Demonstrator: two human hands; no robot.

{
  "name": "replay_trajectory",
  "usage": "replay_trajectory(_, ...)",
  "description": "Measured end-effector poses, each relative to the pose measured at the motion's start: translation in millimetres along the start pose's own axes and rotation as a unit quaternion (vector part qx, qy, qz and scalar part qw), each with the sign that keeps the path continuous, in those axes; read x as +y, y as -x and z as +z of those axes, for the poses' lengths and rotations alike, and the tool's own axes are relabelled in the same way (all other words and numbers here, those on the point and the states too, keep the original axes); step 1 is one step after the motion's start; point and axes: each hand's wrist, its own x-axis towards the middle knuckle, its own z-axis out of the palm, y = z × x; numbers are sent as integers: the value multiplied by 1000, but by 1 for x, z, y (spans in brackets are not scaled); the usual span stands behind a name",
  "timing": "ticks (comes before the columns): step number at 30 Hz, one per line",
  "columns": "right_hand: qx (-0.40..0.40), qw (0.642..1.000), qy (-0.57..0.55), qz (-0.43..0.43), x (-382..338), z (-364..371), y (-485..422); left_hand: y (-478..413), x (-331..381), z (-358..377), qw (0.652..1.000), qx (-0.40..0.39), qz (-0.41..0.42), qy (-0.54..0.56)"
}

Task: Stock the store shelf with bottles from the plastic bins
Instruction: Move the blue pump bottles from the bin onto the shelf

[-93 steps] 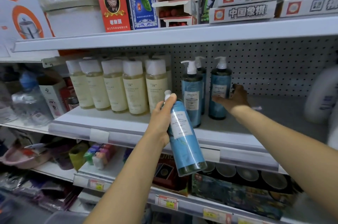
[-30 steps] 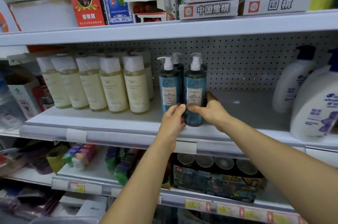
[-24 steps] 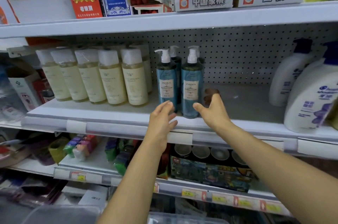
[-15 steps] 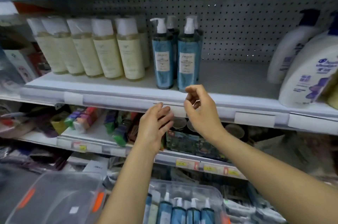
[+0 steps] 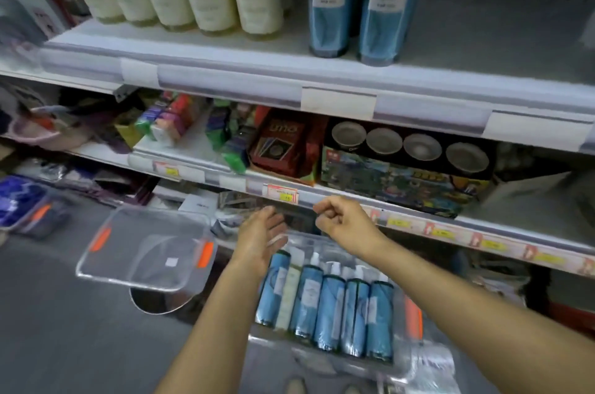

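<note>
In the plastic bin [image 5: 428, 358] the blue bottles [image 5: 331, 310] sit packed side by side, pump heads toward its far rim, a pale bottle [image 5: 289, 294] wedged among them, so a hasty pull could snag a pump or drag a neighbour out. Above that far rim the left hand [image 5: 260, 239] hovers, fingers straight and close together, and the right hand [image 5: 344, 223] beside it has fingers loosely curled on nothing, so neither has a hold and a slick bottle may slip. High above the bin, two shelved bottles [image 5: 384, 4] stand at the shelf [image 5: 225, 81] front, easy to topple
</note>
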Motion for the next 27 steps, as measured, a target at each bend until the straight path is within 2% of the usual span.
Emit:
replay_trajectory(4,-54,993,-19,101,45,38,-13,-29,-34,-21,997,40,-39,-49)
replay_trajectory(9,-51,971,-54,228,106,75,-18,-64,-84,-44,986,57,-49,-152)
replay_trajectory(14,-45,951,-50,302,160,95,-9,-90,-131,-52,950,27,-18,-309)
replay_trajectory(16,-46,945,-46,322,172,99,-5,-112,-159,-60,923,37,11,-383)
replay_trajectory(18,-52,941,-40,333,183,103,-4,-99,-154,-53,869,32,28,-493)
replay_trajectory(19,-54,939,-36,338,188,104,-4,-94,-154,-52,828,26,44,-559)
replay_trajectory(22,-49,932,-46,355,201,108,-4,-88,-160,-50,661,39,115,-740)
replay_trajectory(23,-48,930,-46,361,204,108,-4,-90,-164,-51,620,49,129,-773)
replay_trajectory(24,-47,929,-46,364,206,109,-5,-91,-167,-50,593,53,135,-792)
replay_trajectory(27,-43,928,-49,367,212,111,-9,-95,-173,-50,545,59,149,-823)
